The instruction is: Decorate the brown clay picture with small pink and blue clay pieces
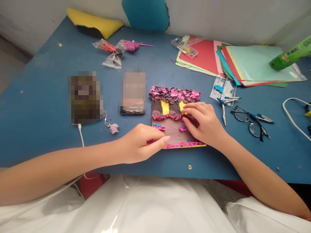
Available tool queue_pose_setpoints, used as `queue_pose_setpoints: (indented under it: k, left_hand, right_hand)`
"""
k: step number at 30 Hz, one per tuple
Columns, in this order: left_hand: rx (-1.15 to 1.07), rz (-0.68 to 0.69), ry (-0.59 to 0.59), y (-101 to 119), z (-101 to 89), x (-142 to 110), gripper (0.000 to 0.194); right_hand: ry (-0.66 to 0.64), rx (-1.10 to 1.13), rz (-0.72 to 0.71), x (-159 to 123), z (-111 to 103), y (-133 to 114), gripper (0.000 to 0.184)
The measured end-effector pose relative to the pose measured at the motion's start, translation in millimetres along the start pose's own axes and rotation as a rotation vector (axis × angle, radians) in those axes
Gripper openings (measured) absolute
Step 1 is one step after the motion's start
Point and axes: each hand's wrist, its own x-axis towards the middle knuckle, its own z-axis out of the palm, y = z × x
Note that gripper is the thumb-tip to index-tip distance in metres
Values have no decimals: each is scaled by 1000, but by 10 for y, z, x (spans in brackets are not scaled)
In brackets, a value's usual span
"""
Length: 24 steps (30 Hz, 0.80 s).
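Touching panel (173,129) (apparently): half-parted right grip (207,122)

On a blue table (165,165), near its front edge: a panel (172,129) with pink and dark-purple petals (175,94) along the top, above yellow patches (165,107). At the panel's lower left, a left hand (145,144) with curled fingers; over its right side, a right hand (204,121) with thumb apart from forefinger. To the left, a phone (132,109) and a blurred device (85,97) with white cable (82,137). To the right, eyeglasses (255,128); behind, coloured sheets (201,60).
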Motion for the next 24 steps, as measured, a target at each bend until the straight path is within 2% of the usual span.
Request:
queue_pose_setpoints:
  k: [8, 11, 13, 14, 17, 19, 21, 24]
  left_hand:
    - [-26, -23, -15, 11, -17, 0, 35]
    - [-75, -76, -16, 30, -33, -8, 25]
    - [-113, -127, -11, 41, -35, -14, 16]
    - [-132, -145, -5, 43, -29, -16, 17]
    - [-203, -149, 42, 29, 16, -22, 22]
    - [-265, -122, 67, 19, 56, -30, 26]
    - [-309, -76, 48, 26, 78, -40, 33]
    - [-283, 50, -58, 72, 61, -53, 41]
  right_hand:
    - [-56, 50, 31, -8, 6, 4, 12]
    - [-76, 74, 47, -4, -2, 17, 13]
    - [-31, 78, 48, 7, -29, 7, 16]
    - [15, 73, 37, 14, -52, -14, 16]
    - [162, 36, -60, 21, -150, -159, 9]
    - [179, 5, -159, 4, -208, -307, 4]
    - [157, -21, -245, -30, -236, -448, 6]
    - [171, -38, -311, -89, -227, -573, 7]
